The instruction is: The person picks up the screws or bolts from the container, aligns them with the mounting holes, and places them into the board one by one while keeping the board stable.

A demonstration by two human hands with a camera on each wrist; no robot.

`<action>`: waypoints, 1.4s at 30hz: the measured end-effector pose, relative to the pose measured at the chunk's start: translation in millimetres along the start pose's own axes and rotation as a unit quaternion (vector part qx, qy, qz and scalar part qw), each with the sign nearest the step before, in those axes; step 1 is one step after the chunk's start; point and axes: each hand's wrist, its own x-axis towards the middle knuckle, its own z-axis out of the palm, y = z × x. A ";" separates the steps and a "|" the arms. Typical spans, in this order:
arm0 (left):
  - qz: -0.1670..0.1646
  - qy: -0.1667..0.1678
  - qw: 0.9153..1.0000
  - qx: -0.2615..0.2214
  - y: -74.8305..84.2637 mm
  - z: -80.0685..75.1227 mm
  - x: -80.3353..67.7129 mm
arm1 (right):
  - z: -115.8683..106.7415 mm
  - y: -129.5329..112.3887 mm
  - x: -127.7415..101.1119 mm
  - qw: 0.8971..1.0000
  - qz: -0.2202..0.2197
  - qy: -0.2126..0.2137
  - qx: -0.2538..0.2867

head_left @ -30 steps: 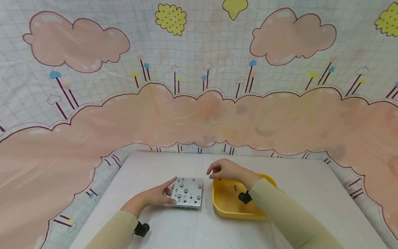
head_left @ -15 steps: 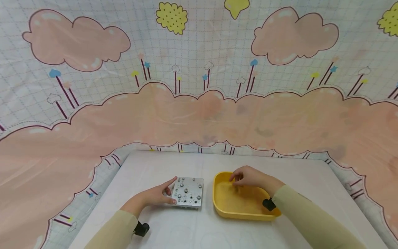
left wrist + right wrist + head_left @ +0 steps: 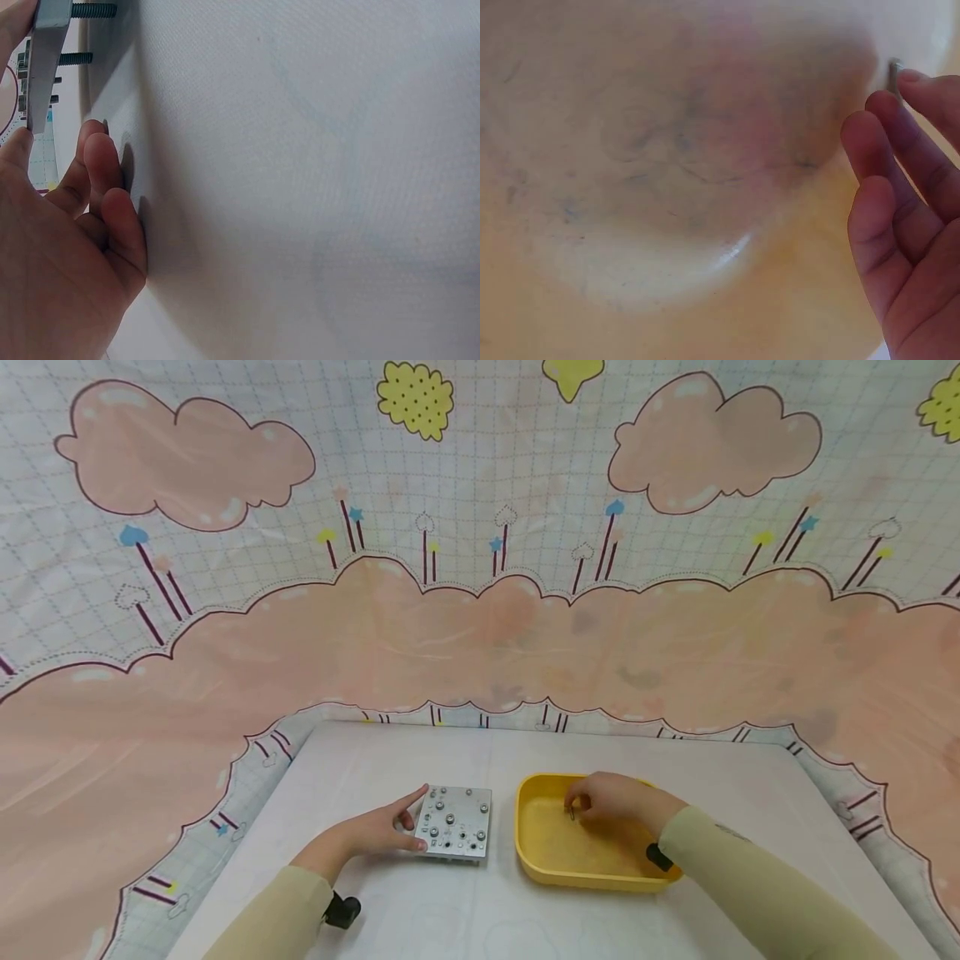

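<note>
A: We have our right hand [image 3: 611,802] inside the shallow yellow plastic tray [image 3: 540,860], fingertips curled in a pinch on a small dark metal screw [image 3: 572,812] at the tray's far left part.

B: And from the tray, the square silver metal plate studded with bolts [image 3: 453,822] lies just to the left, on the white table [image 3: 450,910]. Our left hand [image 3: 375,835] steadies it, thumb and forefinger clamped on its left edge, the other fingers tucked against the table.

A: Which way does the screw point?

B: In the head view its long axis runs roughly up and down, hanging from the fingertips. Which end is the head, we cannot tell. In the right wrist view only a tip [image 3: 894,73] peeks past the fingers.

A: So the right hand is the nearer one, already on the screw, with the plate to its left.
</note>
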 end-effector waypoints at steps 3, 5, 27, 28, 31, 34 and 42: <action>-0.002 0.002 1.000 0.001 1.2 0.1 -0.3 | 2.2 2.4 1.1 0.999 -0.011 -0.001 -0.037; -0.003 0.004 1.000 0.003 1.0 0.5 0.4 | 4.0 4.2 2.8 0.998 -0.021 0.001 -0.055; -0.001 0.005 1.000 -0.002 0.5 -0.2 3.3 | 1.7 11.7 0.3 0.993 -0.037 0.011 -0.111; 0.000 0.004 1.000 -0.003 0.8 -0.5 3.0 | 1.8 12.7 0.4 0.993 -0.037 0.010 -0.109; 0.001 0.002 1.000 -0.002 1.7 -0.6 2.2 | 2.4 14.8 0.4 0.993 -0.037 0.006 -0.110; -0.003 0.001 1.000 -0.007 3.0 -0.2 1.5 | 2.2 14.9 -0.4 0.995 -0.038 0.004 -0.092; -0.014 0.006 1.000 -0.007 3.7 0.9 1.5 | 0.3 10.4 -0.7 0.999 -0.022 0.009 -0.040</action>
